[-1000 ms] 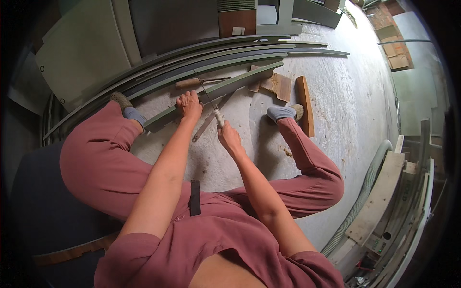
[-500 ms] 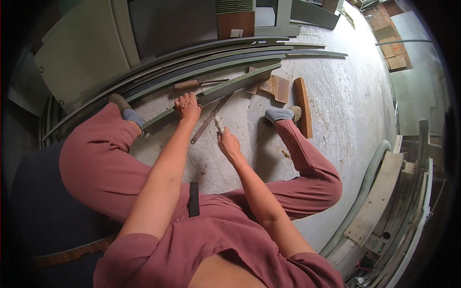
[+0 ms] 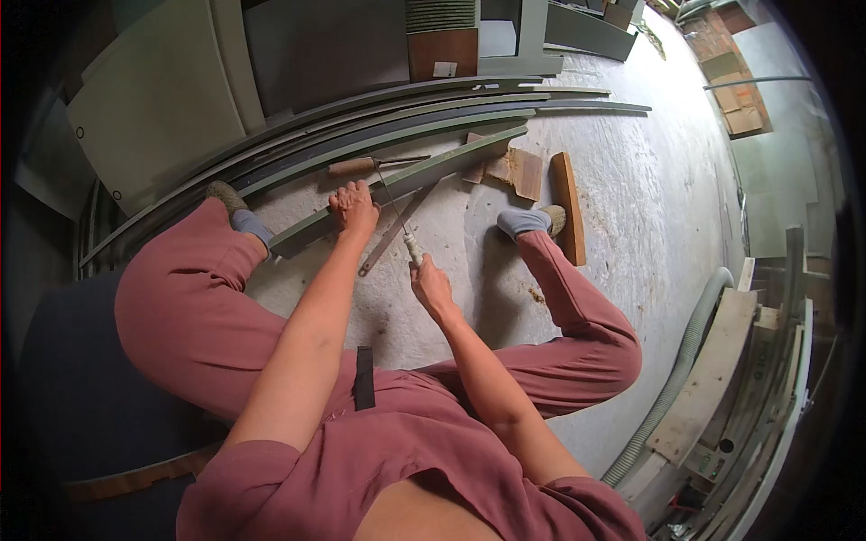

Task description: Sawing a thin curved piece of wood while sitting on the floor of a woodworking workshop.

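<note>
A long grey-green strip lies slanted across the floor in front of me. My left hand is closed over it, fingers wrapped on its top edge. In my right hand is the whitish handle of a thin, rod-like metal tool; its slim shaft crosses the strip just right of my left hand. I cannot tell whether it is a file or a narrow saw. A flat metal bar with a hole at one end lies partly beneath the strip. Behind the strip rests a tool with a brown wooden handle.
Pieces of brown board lie under the strip's far end. A wooden block stands beside my right foot. Several long strips lie farther back, before leaning panels. A ribbed hose and stacked boards line the right side.
My right hand has drawn the thin tool back toward me, so less of its shaft reaches past the strip. My left hand stays on the strip.
</note>
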### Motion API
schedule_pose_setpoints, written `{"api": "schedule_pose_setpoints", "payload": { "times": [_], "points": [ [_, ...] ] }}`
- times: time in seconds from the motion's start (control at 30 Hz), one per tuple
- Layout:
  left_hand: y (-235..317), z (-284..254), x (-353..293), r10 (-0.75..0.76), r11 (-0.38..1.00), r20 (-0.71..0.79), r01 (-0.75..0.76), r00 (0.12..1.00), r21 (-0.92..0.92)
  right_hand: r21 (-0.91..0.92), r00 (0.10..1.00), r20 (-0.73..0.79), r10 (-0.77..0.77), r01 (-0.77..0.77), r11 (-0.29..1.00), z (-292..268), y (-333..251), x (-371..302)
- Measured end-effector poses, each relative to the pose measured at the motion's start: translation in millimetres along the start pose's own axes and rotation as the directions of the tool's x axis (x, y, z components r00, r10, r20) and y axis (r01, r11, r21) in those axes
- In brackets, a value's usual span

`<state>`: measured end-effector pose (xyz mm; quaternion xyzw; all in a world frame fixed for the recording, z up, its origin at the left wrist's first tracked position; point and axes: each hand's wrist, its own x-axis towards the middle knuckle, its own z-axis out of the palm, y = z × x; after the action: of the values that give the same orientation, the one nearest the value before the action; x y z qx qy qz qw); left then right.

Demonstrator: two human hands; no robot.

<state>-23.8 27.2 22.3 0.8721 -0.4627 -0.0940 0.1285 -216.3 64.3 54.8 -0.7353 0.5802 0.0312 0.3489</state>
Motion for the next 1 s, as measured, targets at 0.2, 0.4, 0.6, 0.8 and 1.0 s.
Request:
{"api": "schedule_pose_setpoints", "payload": {
  "times": [0.2, 0.4, 0.6, 0.8, 1.0],
  "points": [
    [-3.5, 1.4, 1.6, -0.002, 1.0, 0.027, 0.001, 1.0, 0.011, 0.007, 0.999, -0.018, -0.046, 0.046, 0.999, -7.6, -23.0, 29.4],
    [-3.6, 5.1, -1.5, 0.008, 1.0, -0.001, -0.008, 1.0, 0.024, 0.001, 0.999, -0.026, -0.03, 0.03, 1.0, -2.3, -13.4, 18.3],
    [-2.3, -0.7, -0.6, 0.009, 1.0, -0.009, -0.008, 1.0, 0.02, 0.026, 1.0, 0.022, 0.022, -0.023, 0.999, -0.7, -5.8, -0.8],
    [-1.3, 3.0, 0.8, 0.017, 1.0, -0.008, -0.017, 1.0, 0.015, 0.024, 0.999, -0.005, -0.038, 0.038, 0.999, -8.1, -18.8, 28.8],
    [-3.3, 4.7, -0.4, 0.002, 1.0, -0.015, -0.002, 1.0, 0.023, 0.011, 0.999, -0.016, -0.031, 0.031, 0.999, -3.5, -13.0, 17.8]
  ]
}}
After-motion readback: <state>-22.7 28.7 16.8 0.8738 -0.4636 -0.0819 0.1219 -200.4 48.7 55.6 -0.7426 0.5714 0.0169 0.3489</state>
